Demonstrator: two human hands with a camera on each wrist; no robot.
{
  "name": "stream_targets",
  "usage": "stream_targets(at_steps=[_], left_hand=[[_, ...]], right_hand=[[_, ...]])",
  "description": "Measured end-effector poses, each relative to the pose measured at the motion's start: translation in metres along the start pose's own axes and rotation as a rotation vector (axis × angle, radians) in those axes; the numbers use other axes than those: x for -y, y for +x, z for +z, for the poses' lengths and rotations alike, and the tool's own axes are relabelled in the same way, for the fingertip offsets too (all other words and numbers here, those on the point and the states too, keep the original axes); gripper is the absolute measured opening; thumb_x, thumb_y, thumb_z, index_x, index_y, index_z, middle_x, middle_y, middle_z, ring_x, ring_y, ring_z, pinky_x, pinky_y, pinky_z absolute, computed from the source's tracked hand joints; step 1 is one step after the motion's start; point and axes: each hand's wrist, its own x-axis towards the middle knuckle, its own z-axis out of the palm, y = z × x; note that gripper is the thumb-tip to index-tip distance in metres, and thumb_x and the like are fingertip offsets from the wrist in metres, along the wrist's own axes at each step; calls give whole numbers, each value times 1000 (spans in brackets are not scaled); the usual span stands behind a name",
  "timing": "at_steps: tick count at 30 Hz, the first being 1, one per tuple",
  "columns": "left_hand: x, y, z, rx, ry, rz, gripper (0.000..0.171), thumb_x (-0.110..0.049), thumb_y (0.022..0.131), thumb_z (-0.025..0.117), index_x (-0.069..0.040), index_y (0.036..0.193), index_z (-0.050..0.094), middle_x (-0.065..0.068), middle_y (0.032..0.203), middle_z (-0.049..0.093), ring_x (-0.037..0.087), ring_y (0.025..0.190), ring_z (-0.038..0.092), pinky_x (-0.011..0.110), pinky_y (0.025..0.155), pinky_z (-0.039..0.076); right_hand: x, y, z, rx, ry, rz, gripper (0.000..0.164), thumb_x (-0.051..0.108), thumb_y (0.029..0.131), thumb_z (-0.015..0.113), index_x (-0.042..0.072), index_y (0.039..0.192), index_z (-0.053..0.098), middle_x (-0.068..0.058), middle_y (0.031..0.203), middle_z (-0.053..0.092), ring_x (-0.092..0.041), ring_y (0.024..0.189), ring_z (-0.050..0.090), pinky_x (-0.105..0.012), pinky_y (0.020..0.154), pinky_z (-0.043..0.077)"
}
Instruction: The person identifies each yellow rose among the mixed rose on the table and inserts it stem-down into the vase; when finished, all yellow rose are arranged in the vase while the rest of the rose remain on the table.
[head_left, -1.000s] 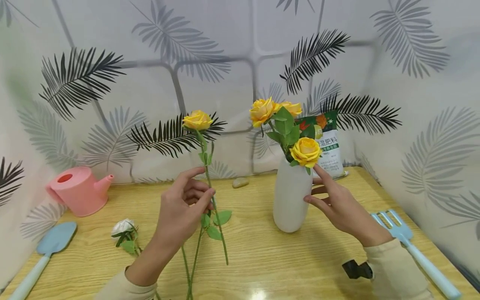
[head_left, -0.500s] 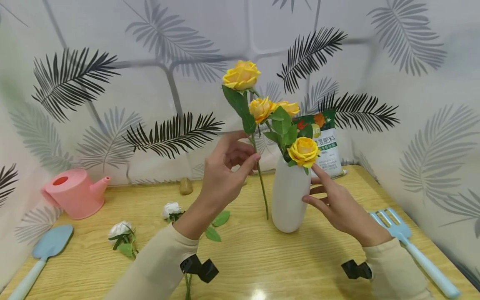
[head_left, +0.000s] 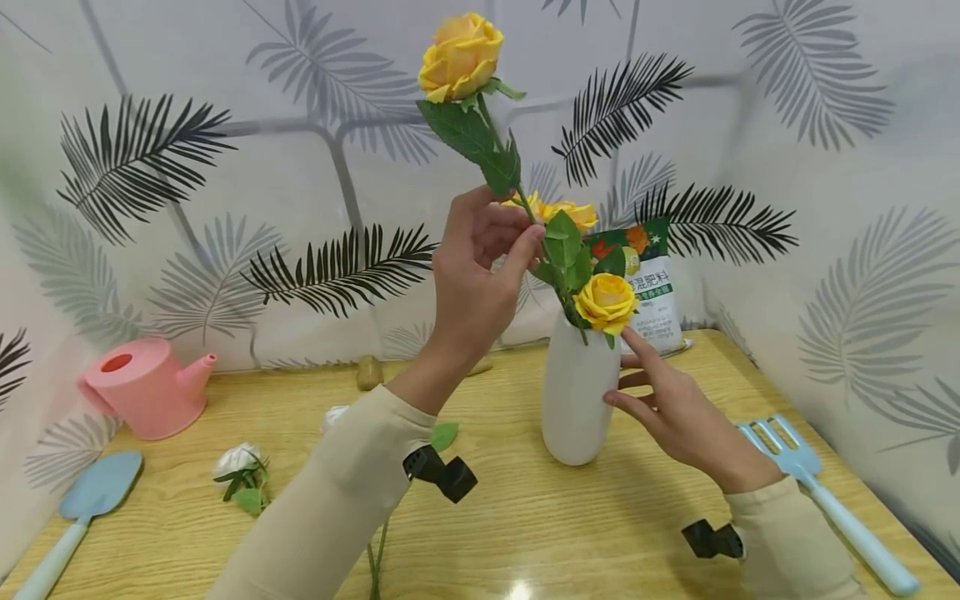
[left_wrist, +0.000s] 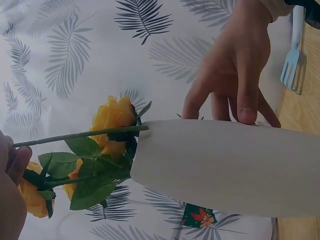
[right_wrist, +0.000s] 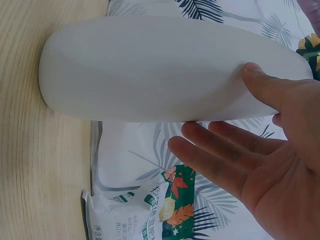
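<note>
My left hand (head_left: 483,267) pinches the stem of a yellow rose (head_left: 461,60), tilted with its bloom up and leftward. In the left wrist view the stem's lower tip (left_wrist: 145,128) overlaps the rim of the white vase (head_left: 576,404); whether it touches is unclear. Several yellow roses (head_left: 606,302) with green leaves stand in that vase. From the right, my right hand (head_left: 678,408) touches the vase, its thumb (right_wrist: 260,82) on the side and its fingers fairly straight and spread. One vase rose is partly hidden behind my left hand.
A fertilizer bag (head_left: 656,300) stands behind the vase. White roses (head_left: 238,460) lie on the left, some behind my left sleeve. Around them are a pink watering can (head_left: 146,392), a blue trowel (head_left: 101,485), a blue garden fork (head_left: 795,458) and a stone (head_left: 369,373).
My left hand has carried the yellow rose rightward and up, from mid-table to above the vase, with the stem now slanting to its mouth. The right hand stays at the vase.
</note>
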Motion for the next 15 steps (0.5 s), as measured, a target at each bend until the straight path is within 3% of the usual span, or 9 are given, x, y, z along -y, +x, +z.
stream_targets(at_steps=[6,15], left_hand=[[2,9,5,-47,-5,31,37,13,90,66,13,119,45,31,97,60,39,75,64,31,70,60],[6,11,6,-77,32,52,35,11,91,66,13,120,46,30,95,62,37,77,64,26,73,58]], right_hand=[[0,0,-1,6,5,4,87,5,93,69,8,160,13,-30,130,60,-40,105,70,-42,77,62],[0,-1,0,7,15,14,89,5,93,70,10,161,12,-30,131,60,-40,106,70,-42,78,62]])
